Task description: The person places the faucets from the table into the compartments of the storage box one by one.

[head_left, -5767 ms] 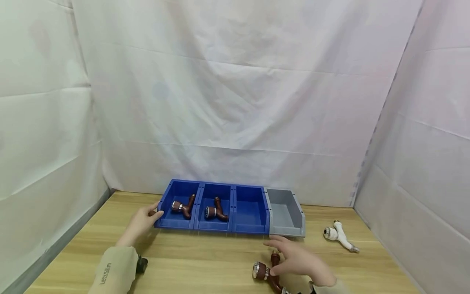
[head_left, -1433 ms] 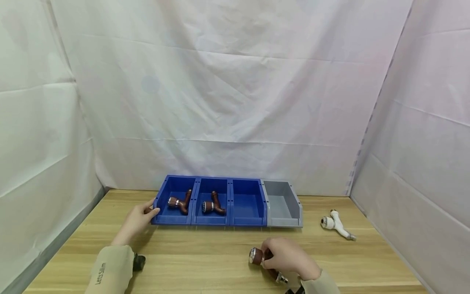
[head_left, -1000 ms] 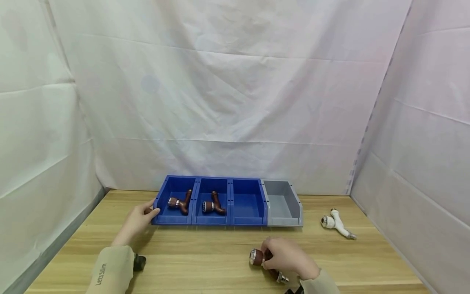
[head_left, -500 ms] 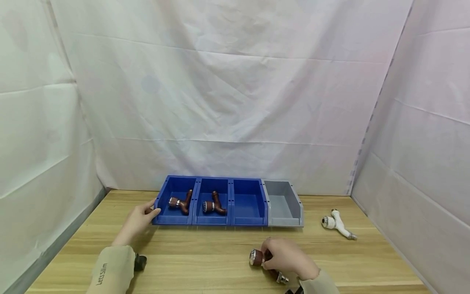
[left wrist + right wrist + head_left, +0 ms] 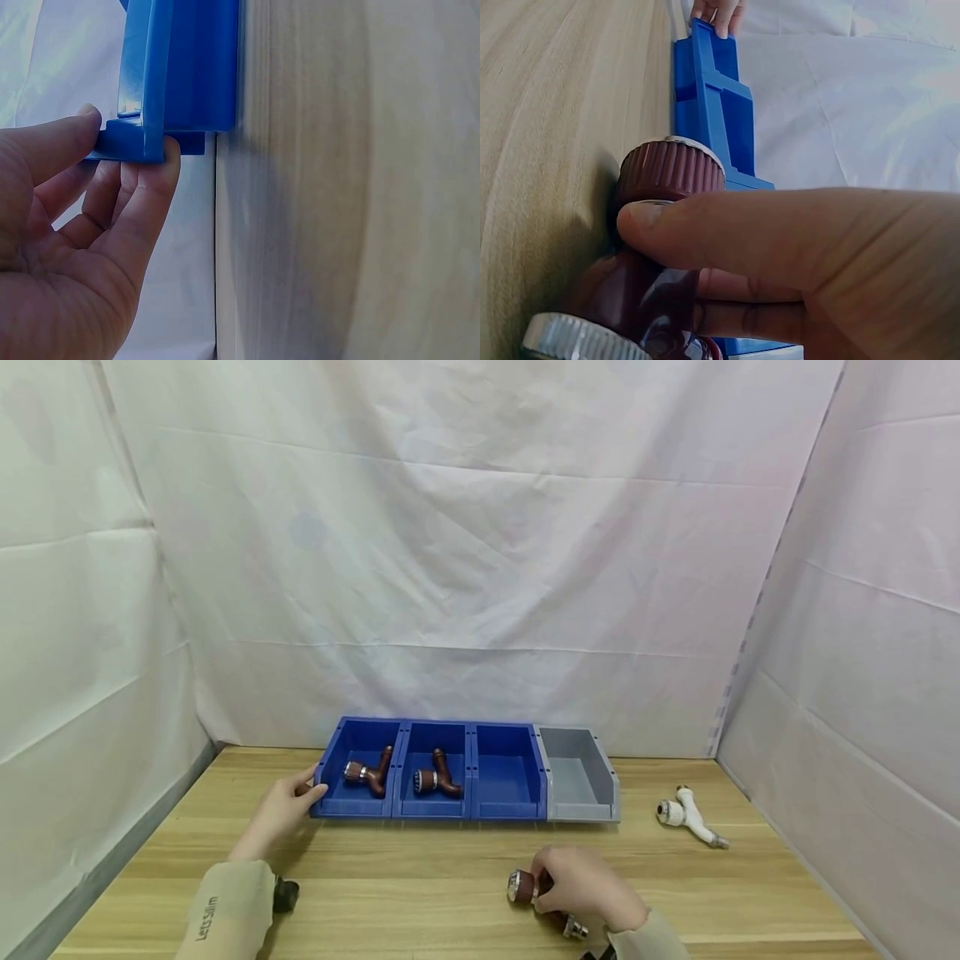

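Observation:
My left hand (image 5: 281,810) pinches the left side of the leftmost blue bin (image 5: 351,810); the left wrist view shows the thumb and fingers (image 5: 150,195) at the rim of the blue plastic wall (image 5: 155,82). Near the front of the table, my right hand (image 5: 588,885) grips a brown faucet (image 5: 522,886) with a ribbed knob and silver end. In the right wrist view the thumb lies across the faucet (image 5: 645,292) just below its knob (image 5: 671,169); the hand hides part of the body. Two similar brown faucets (image 5: 378,774) (image 5: 447,777) lie in the two left bins.
The third blue bin (image 5: 510,810) and a grey bin (image 5: 581,812) continue the row, with nothing visible inside. A white faucet (image 5: 693,820) lies on the wooden table (image 5: 420,893) to the right. White cloth (image 5: 480,568) hangs behind and at both sides.
Several seconds ago my right hand hovered with spread fingers over the brown faucet; now it grips it. Over the last second both hands have stayed almost still. The left hand keeps its hold on the bin.

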`<move>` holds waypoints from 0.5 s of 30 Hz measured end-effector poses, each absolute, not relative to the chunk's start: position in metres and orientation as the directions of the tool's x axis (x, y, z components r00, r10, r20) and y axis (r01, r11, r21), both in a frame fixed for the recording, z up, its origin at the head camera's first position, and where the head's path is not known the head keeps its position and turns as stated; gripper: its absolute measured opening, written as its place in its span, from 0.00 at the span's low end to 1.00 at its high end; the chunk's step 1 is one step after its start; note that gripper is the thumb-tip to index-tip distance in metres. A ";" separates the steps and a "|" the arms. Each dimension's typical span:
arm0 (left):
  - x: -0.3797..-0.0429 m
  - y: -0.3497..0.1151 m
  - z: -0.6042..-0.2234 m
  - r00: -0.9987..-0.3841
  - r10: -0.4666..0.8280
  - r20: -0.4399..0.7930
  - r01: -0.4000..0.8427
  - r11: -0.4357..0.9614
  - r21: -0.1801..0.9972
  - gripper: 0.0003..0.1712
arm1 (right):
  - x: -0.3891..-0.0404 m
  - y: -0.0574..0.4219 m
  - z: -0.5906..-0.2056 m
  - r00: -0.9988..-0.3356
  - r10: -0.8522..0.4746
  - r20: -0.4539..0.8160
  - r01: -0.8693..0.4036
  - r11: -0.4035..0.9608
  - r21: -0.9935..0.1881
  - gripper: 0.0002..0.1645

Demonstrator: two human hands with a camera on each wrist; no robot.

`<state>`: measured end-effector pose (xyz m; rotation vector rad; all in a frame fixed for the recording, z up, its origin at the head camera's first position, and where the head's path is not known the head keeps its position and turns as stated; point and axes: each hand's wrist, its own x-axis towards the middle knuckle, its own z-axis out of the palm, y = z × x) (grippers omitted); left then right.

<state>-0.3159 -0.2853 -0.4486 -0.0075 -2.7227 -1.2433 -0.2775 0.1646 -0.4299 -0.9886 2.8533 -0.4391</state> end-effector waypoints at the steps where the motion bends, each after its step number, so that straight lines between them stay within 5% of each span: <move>1: -0.316 -0.286 -0.449 -0.989 -0.057 0.135 0.065 0.658 0.750 0.31 | -0.277 0.164 -0.430 -0.788 -0.616 0.008 -0.590 0.750 -0.300 0.14; 15: -0.318 -0.288 -0.449 -0.992 -0.048 0.113 0.055 0.651 0.757 0.32 | -0.279 0.165 -0.431 -0.805 -0.594 -0.006 -0.557 0.758 -0.339 0.15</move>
